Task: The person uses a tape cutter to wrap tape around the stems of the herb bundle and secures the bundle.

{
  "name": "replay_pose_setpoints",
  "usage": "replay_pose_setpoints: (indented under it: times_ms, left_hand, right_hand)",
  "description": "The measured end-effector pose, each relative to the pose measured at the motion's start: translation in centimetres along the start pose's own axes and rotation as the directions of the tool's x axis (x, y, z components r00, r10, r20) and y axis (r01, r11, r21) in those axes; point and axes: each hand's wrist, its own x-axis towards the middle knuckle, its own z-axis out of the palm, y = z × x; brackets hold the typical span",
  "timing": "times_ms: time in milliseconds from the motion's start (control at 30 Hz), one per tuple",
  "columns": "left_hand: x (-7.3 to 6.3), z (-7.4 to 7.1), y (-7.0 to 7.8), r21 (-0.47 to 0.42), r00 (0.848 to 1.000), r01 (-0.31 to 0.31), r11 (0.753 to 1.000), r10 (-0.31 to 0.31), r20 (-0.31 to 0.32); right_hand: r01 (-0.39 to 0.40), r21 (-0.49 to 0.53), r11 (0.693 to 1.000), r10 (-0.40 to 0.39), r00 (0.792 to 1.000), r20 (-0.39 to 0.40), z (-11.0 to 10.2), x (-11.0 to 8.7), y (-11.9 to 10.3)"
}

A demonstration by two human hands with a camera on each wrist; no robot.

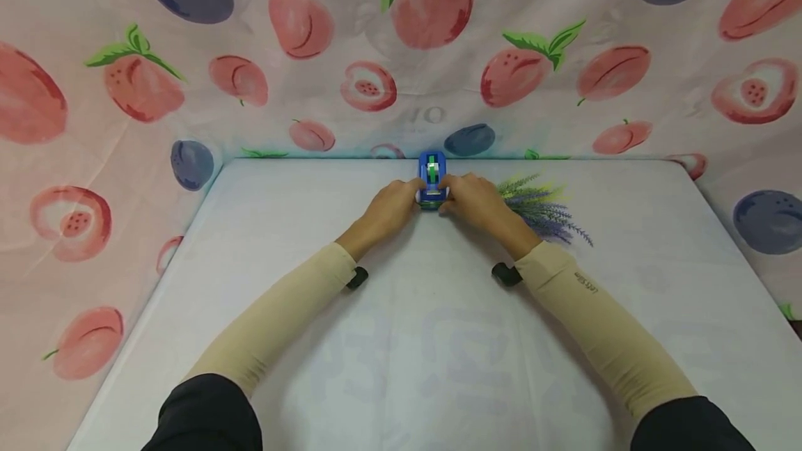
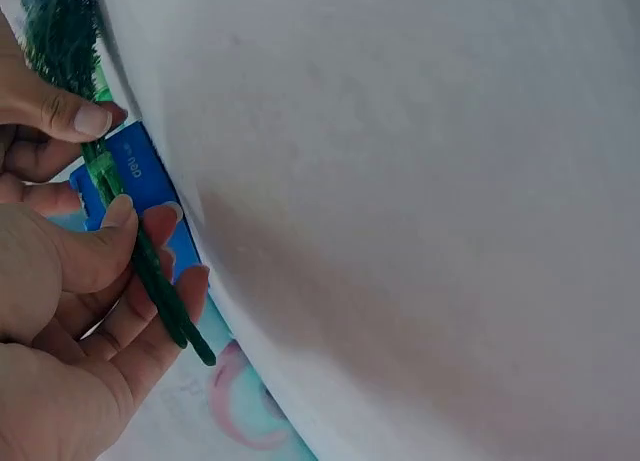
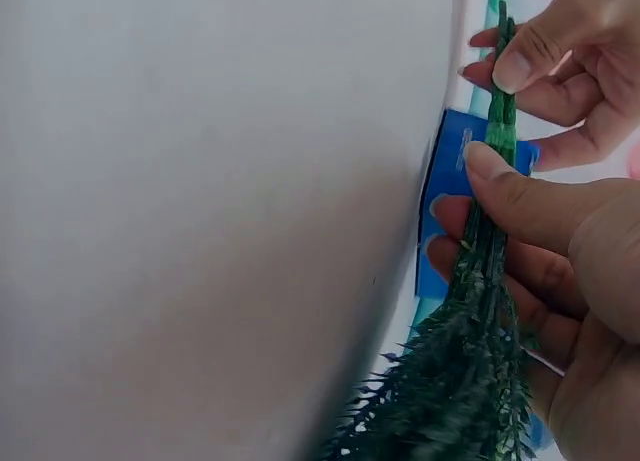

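At the table's back edge stands a blue tape dispenser point(image 1: 431, 195) with a green roll point(image 1: 433, 170) in it. In front of it, both hands hold a bunch of artificial lavender point(image 1: 544, 213). My left hand point(image 1: 393, 207) pinches the bare lower stems point(image 2: 165, 296) between thumb and fingers. Higher up, just below the leaves, my right hand point(image 1: 479, 206) grips the same stems, with its thumb point(image 3: 490, 171) on top. A band of bright green tape point(image 3: 501, 136) lies around the stems between the two hands. The flower heads spread to the right, partly hidden by the right hand and wrist.
A white cloth covers the table point(image 1: 438, 339). Behind its back edge hangs a pink curtain point(image 1: 250, 26) printed with peaches and dark blue fruit. Small black devices point(image 1: 506, 274) sit under both wrists.
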Motion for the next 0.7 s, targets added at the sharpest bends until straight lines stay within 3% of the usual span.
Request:
replay_pose_setpoints:
  times_ms: [133, 267, 467, 700]
  left_hand:
    - [-0.6, -0.7, 0.0, -0.018, 1.000, 0.018, 1.000, -0.017, 0.024]
    - [-1.0, -1.3, 0.0, 0.003, 0.998, -0.015, 1.000, 0.015, 0.055]
    - [-1.7, -1.4, -1.0, 0.067, 0.997, -0.008, 0.998, 0.003, 0.082]
    - [-2.5, -1.5, -1.7, 0.077, 0.992, -0.014, 0.997, 0.004, 0.128]
  right_hand:
    - [-0.031, 0.013, 0.999, 0.031, 1.000, 0.001, 0.0, -0.4, -0.5]
    - [-0.042, -0.002, 0.999, 0.042, 0.999, 0.014, -0.2, -0.7, -0.5]
    - [-0.025, -0.055, 0.998, 0.028, 0.998, 0.055, -0.5, -0.9, 0.1]
    - [0.004, -0.029, 1.000, 0.000, 0.991, 0.133, -0.8, -1.6, 0.8]
